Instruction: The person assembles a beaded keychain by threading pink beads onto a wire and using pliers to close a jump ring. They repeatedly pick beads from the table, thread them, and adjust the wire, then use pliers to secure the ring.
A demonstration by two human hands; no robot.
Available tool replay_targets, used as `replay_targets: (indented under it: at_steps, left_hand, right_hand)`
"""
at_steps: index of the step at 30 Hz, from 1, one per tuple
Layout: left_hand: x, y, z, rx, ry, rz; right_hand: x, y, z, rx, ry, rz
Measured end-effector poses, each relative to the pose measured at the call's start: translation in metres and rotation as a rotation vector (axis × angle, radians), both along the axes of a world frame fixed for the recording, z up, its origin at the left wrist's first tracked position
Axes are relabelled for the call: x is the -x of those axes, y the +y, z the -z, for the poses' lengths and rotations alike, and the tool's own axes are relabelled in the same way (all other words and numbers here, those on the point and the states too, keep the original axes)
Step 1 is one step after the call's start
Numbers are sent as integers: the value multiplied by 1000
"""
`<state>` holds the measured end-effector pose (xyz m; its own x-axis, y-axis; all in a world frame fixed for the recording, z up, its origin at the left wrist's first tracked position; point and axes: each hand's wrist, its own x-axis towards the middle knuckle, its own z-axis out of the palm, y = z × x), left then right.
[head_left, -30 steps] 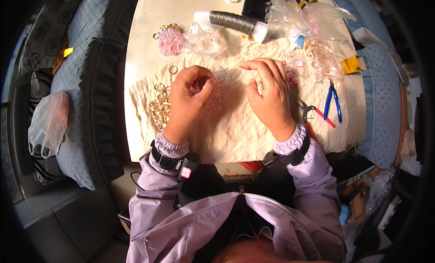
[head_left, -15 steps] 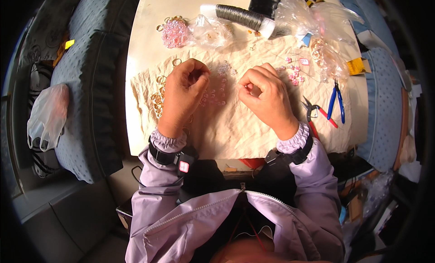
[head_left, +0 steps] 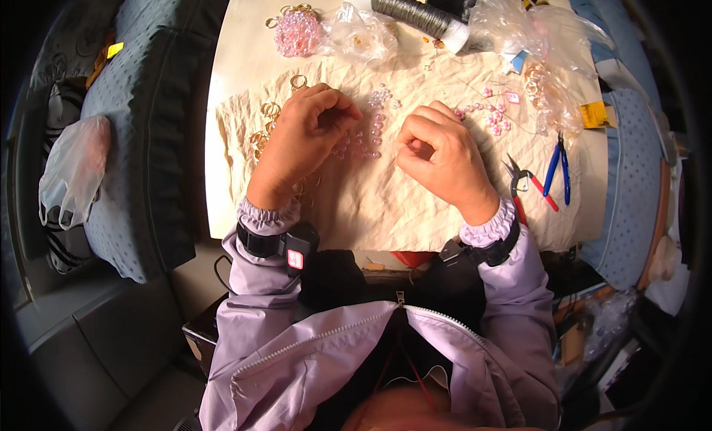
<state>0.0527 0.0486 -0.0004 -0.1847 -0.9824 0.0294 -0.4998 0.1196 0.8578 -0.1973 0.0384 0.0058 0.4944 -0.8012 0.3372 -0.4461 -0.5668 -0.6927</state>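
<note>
A: What are the hands doing?

B: Left hand (head_left: pixel 300 145) is curling over the pink beads (head_left: pixel 363 134) on the crumpled cloth (head_left: pixel 378 201), fingertips pinching together at the beads' left edge; whether a bead is actually caught between them, I cannot tell. Right hand (head_left: pixel 441 160) is curling into a loose fist just right of the beads, apart from them. Anything inside it is hidden.

A: How are the beads looking?

B: Small, translucent pink, lying in a loose cluster between the hands. More pink beads (head_left: pixel 489 116) are lying well off to the right, gold rings (head_left: pixel 267 127) beside the left hand.

A: Handling?

B: Probably light, hard, slick and prone to rolling. I'd be pinching one at its sides with fingertips.
</note>
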Motion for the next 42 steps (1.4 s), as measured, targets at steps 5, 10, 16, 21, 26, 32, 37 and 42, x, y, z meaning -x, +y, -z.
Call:
replay_targets:
  at_steps: [5, 10, 16, 21, 26, 32, 37, 42]
  left_hand:
    - [-1, -1, 3, -16, -9, 32]
    - [3, 0, 0, -69, 48, 10]
    - [5, 3, -6, -71, 37, 76]
    - [14, 1, -5, 103, 27, 101]
    - [16, 2, -8, 221, -81, 129]
    - [17, 1, -9, 232, -129, 149]
    - [19, 2, -10, 203, -168, 135]
    - [18, 2, -8, 168, -155, 149]
  right_hand:
    - [-2, -1, 1, 68, -2, 4]
    - [-3, 0, 1, 86, 29, 0]
    - [-2, 0, 1, 117, 53, 2]
    - [-2, 0, 1, 147, 72, 11]
    - [0, 2, -1, 134, 114, 9]
    - [-1, 2, 0, 107, 112, 2]
    - [-2, 1, 4, 83, 54, 15]
    - [-1, 1, 5, -34, -82, 40]
